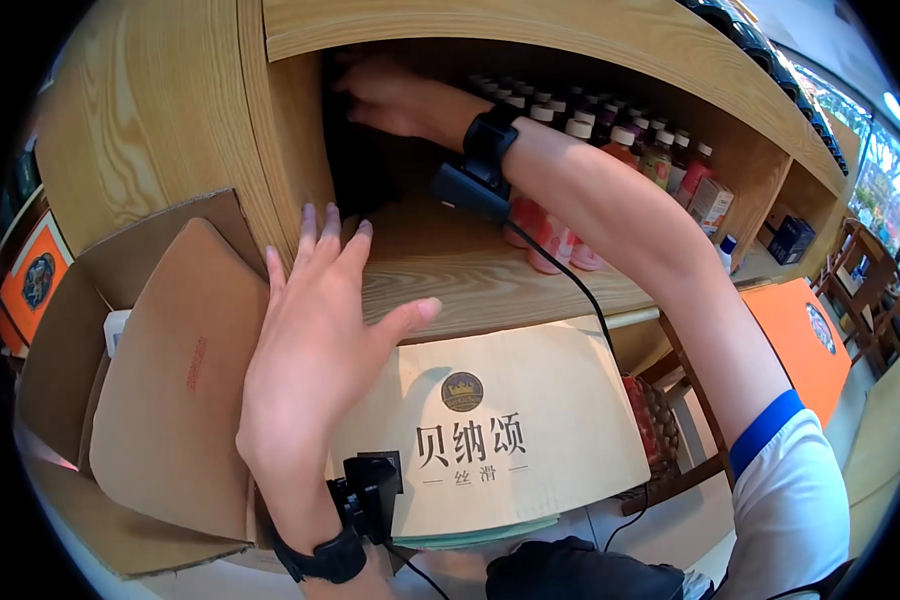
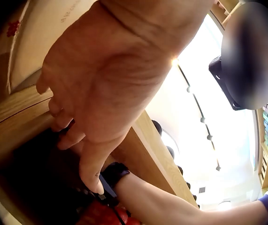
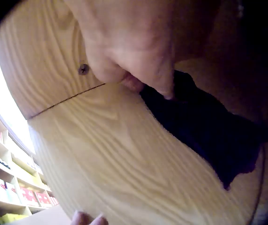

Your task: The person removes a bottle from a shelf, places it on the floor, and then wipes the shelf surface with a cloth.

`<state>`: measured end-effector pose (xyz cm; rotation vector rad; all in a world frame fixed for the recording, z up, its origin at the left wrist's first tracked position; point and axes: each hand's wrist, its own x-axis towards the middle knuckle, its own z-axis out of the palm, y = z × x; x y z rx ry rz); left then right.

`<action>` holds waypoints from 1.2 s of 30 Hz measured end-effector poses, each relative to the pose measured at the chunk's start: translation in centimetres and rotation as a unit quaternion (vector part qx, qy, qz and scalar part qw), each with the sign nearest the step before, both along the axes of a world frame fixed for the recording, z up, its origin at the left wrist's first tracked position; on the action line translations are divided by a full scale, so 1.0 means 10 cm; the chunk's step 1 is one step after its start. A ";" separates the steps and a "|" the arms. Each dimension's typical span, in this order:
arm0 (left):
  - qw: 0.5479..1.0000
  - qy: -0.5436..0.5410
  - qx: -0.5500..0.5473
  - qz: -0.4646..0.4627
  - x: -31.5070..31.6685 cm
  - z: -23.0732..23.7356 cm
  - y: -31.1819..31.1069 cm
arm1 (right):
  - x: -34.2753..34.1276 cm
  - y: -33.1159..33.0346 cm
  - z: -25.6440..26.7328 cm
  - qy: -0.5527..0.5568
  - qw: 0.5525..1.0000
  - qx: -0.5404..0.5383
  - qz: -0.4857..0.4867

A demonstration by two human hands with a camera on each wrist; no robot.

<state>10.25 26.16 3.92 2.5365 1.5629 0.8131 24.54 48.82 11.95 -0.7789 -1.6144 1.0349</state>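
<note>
My right hand point(image 1: 390, 97) reaches into the wooden cabinet point(image 1: 450, 290), up near its left inner wall. In the right wrist view its curled fingers grip a dark cloth point(image 3: 199, 122), which hangs down along the wood-grain panel point(image 3: 115, 154). Part of the cloth is lost in shadow in the head view. My left hand point(image 1: 315, 345) is spread, fingers straight and thumb out to the side, with its fingertips at the cabinet's front left edge. Nothing lies in its palm, as the left wrist view shows.
Several capped bottles point(image 1: 625, 140) fill the cabinet's right side, with pink bottles point(image 1: 550, 240) nearer the front. An open cardboard box point(image 1: 160, 370) stands at left. Below the shelf lies a cream box point(image 1: 530, 400) with Chinese lettering. An orange box point(image 1: 795, 325) is at right.
</note>
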 end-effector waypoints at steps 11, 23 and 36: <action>1.000 -0.015 -0.001 0.005 0.04 0.03 0.01 | -0.05 -0.47 -0.11 -0.049 0.996 0.051 0.053; 0.992 -0.082 0.063 0.073 0.24 0.18 -0.11 | -0.09 -1.65 0.00 -0.012 0.989 -0.027 0.142; 0.964 -0.209 0.133 0.098 0.27 0.32 -0.29 | 0.23 -1.62 -0.10 -0.043 0.997 -0.022 0.056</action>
